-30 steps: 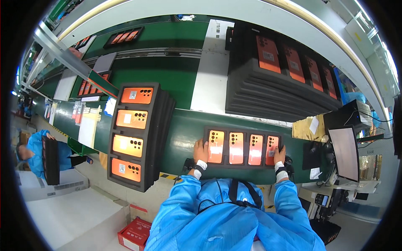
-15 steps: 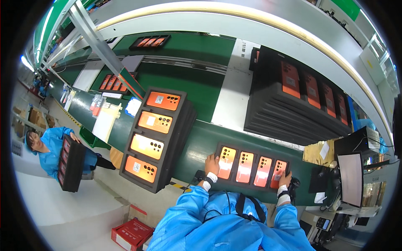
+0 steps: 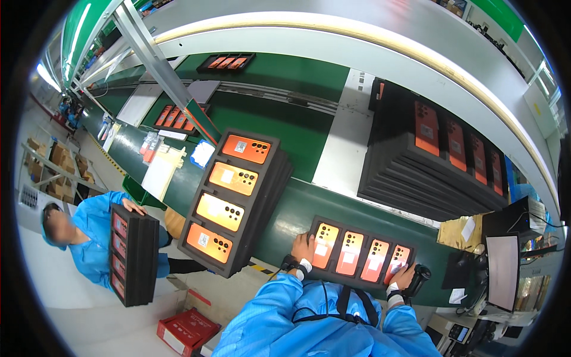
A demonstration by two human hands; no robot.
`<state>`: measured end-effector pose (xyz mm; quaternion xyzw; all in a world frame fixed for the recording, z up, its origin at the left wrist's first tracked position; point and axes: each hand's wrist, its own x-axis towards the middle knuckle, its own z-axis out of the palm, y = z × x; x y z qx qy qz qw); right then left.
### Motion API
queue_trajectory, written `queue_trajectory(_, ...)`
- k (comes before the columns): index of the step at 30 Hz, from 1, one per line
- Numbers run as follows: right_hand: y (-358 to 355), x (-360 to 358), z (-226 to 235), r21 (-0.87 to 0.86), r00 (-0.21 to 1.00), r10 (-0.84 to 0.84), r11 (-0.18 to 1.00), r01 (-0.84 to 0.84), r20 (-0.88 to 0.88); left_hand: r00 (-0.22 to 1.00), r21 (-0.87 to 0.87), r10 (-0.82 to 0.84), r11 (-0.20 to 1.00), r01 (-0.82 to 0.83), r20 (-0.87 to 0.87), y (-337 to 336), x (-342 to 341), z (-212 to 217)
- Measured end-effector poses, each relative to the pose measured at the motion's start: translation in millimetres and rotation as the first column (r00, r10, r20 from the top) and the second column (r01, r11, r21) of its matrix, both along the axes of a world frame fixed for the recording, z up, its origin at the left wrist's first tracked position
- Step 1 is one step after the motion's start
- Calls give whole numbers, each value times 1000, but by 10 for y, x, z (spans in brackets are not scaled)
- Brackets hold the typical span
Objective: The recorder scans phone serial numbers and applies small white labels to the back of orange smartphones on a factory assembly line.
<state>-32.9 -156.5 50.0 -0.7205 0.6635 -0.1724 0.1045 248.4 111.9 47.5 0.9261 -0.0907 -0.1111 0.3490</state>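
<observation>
A black foam tray [image 3: 285, 285] holding a row of several orange phones lies on the green bench right before me. My left hand [image 3: 304, 247] grips the tray's left end, fingers curled over its edge beside the leftmost phone [image 3: 325, 245]. At the opposite end, my right hand [image 3: 404, 276] is closed round the lower right corner, its fingertips by the rightmost phone [image 3: 397, 260]. White wraps circle both wrists. Just right of that hand a black handheld scanner [image 3: 421, 276] stands; the grip on the tray's underside is hidden.
To the left rises a stack of black phone trays [image 3: 276, 178]; a taller stack [image 3: 410, 172] stands back right. A monitor [image 3: 502, 271] is at far right. A co-worker in blue [image 3: 98, 238] carries stacked trays [image 3: 146, 256] at left. A red box [image 3: 187, 330] sits below.
The co-worker has come closer, with the carried stack turned to show its side. The whole scene has shifted slightly rightward in view. My right hand sits lower at the tray's end.
</observation>
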Motion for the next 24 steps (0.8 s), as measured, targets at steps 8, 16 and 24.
queue_trajectory(8,-5,-21,-15,-53,999,43,998,-42,14,1000,2,15,1000,-15,4,-37,-11,94)
queue_trajectory(16,-4,-15,41,56,999,31,998,-31,-11,999,32,27,999,-26,-25,-45,-18,141)
queue_trajectory(24,-14,-28,5,36,1000,10,999,-11,12,999,63,13,998,-10,-40,-51,-21,128)
